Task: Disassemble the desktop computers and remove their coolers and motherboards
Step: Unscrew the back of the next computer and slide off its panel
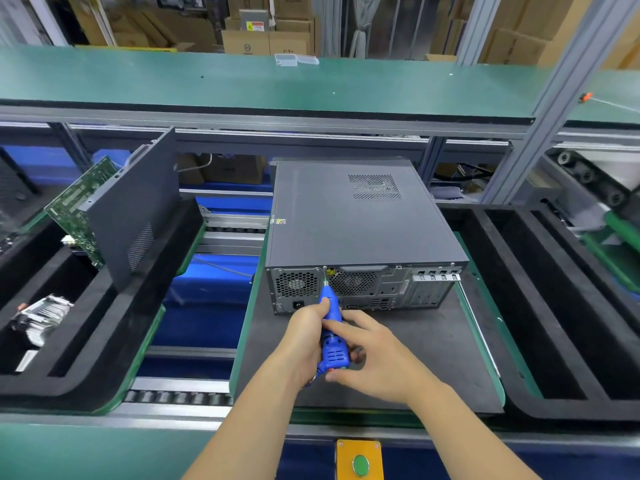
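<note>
Both hands, the left hand point(304, 336) and right hand point(372, 355), grip the blue electric screwdriver point(330, 336), its bit on a rear-panel screw of the closed computer case point(349, 216) just beyond them (opening step, cover on); next, likely back that screw out squarely.

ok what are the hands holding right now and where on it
Both grip the blue electric screwdriver. The left hand wraps its body from the left; the right hand holds the lower body, fingers across it. Its tip meets the computer case rear.
</note>
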Available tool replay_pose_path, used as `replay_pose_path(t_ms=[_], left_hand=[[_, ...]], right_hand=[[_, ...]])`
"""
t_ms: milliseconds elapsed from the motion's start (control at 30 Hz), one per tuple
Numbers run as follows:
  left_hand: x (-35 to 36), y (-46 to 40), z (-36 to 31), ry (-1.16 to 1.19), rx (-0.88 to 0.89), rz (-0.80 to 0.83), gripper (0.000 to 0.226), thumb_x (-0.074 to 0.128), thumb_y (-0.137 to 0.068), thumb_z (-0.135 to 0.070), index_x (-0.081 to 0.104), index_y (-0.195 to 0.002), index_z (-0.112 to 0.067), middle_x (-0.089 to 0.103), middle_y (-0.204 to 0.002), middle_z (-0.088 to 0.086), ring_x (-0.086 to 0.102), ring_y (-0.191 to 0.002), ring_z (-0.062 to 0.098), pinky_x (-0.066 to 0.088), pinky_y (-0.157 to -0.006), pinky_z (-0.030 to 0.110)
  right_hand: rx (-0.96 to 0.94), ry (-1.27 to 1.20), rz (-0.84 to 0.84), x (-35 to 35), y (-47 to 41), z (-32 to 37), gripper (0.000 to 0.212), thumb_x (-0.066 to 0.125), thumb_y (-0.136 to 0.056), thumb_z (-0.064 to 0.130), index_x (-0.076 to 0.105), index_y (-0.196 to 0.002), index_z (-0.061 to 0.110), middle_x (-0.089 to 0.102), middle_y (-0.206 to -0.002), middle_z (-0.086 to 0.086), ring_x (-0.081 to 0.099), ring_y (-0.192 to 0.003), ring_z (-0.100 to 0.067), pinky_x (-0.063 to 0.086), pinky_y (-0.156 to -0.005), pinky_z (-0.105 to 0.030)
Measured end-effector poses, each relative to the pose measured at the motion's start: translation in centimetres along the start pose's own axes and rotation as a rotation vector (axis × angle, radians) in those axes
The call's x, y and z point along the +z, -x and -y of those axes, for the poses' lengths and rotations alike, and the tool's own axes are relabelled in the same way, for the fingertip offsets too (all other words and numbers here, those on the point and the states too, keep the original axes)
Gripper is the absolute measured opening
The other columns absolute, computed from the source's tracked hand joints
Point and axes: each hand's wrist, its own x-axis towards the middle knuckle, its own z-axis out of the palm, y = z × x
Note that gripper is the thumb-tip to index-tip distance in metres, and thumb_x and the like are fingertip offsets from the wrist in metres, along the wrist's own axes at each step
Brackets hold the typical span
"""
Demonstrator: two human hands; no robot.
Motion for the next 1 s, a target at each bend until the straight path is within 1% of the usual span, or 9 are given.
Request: replay_pose_path(t_ms=[200,300,367,467,533,633,700,833,1000], left_hand=[[0.1,-0.1,0.0,0.006,0.002,0.004,0.035,0.047,-0.103,-0.033,0.061,-0.103,-0.001,0.067,-0.077,0.016,0.065,-0.061,0.032,0.057,-0.059,0.043],[0.1,-0.2,-0.1,0.003,0.008,0.005,0.035,0.047,-0.103,-0.033,0.061,-0.107,-0.001,0.068,-0.078,0.016,0.065,-0.064,0.032,0.055,-0.066,0.046],[0.2,-0.2,-0.3,-0.003,-0.001,0.002,0.034,0.047,-0.103,-0.033,0.062,-0.106,-0.002,0.068,-0.077,0.016,0.064,-0.064,0.032,0.054,-0.069,0.046],[0.2,-0.1,-0.5,-0.009,0.013,-0.002,0.034,0.044,-0.104,-0.031,0.062,-0.103,-0.002,0.067,-0.077,0.015,0.064,-0.060,0.031,0.055,-0.063,0.043],[0.1,-0.1,-0.5,-0.008,0.019,0.002,0.033,0.044,-0.104,-0.030,0.061,-0.104,-0.002,0.067,-0.081,0.016,0.064,-0.062,0.031,0.055,-0.061,0.043],[0.2,-0.1,-0.6,0.009,0.017,-0.006,0.030,0.045,-0.102,-0.030,0.060,-0.105,-0.004,0.065,-0.086,0.016,0.063,-0.067,0.032,0.055,-0.066,0.046],[0.2,-0.2,-0.6,0.016,0.009,-0.010,0.029,0.046,-0.102,-0.031,0.059,-0.107,-0.005,0.065,-0.086,0.016,0.063,-0.067,0.032,0.056,-0.066,0.046],[-0.1,-0.4,-0.6,0.031,0.004,0.008,0.031,0.047,-0.102,-0.031,0.060,-0.108,-0.003,0.067,-0.081,0.015,0.065,-0.060,0.032,0.056,-0.059,0.045],[0.0,-0.3,-0.4,0.051,0.001,0.016,0.028,0.048,-0.103,-0.030,0.059,-0.106,-0.004,0.069,-0.074,0.013,0.066,-0.057,0.032,0.056,-0.055,0.045]], right_hand=[[0.000,0.034,-0.003,-0.2,0.0,0.1,0.079,0.069,-0.074,0.053,0.032,-0.143,0.054,0.033,-0.137,0.034,0.050,-0.115,-0.001,0.049,-0.086,-0.014],[-0.001,0.017,-0.005,-0.3,0.0,0.1,0.079,0.070,-0.074,0.052,0.034,-0.144,0.053,0.034,-0.137,0.034,0.050,-0.116,-0.001,0.049,-0.085,-0.013],[0.004,-0.012,-0.009,-0.3,-0.1,0.1,0.078,0.074,-0.073,0.049,0.040,-0.143,0.049,0.036,-0.134,0.033,0.051,-0.114,-0.002,0.046,-0.083,-0.011],[0.012,-0.056,-0.017,-0.2,-0.3,0.2,0.077,0.081,-0.071,0.039,0.050,-0.141,0.041,0.041,-0.132,0.026,0.052,-0.111,0.001,0.044,-0.081,-0.008],[0.017,-0.059,-0.011,-0.1,-0.4,0.3,0.078,0.083,-0.072,0.034,0.051,-0.142,0.038,0.042,-0.132,0.022,0.051,-0.110,0.005,0.043,-0.081,-0.006],[0.032,-0.107,0.004,-0.1,-0.5,0.4,0.079,0.083,-0.072,0.030,0.050,-0.143,0.036,0.043,-0.136,0.020,0.054,-0.107,0.007,0.044,-0.081,-0.005],[0.027,-0.103,0.004,-0.2,-0.7,0.4,0.077,0.083,-0.072,0.028,0.051,-0.142,0.034,0.047,-0.135,0.019,0.058,-0.101,0.003,0.045,-0.079,-0.007],[0.029,-0.085,0.021,-0.6,-1.0,0.5,0.073,0.082,-0.073,0.026,0.054,-0.141,0.033,0.050,-0.126,0.021,0.062,-0.093,-0.011,0.047,-0.076,-0.011],[0.022,-0.078,0.033,-0.5,-0.9,0.4,0.070,0.080,-0.073,0.027,0.055,-0.139,0.035,0.054,-0.125,0.022,0.063,-0.085,-0.010,0.048,-0.076,-0.010]])
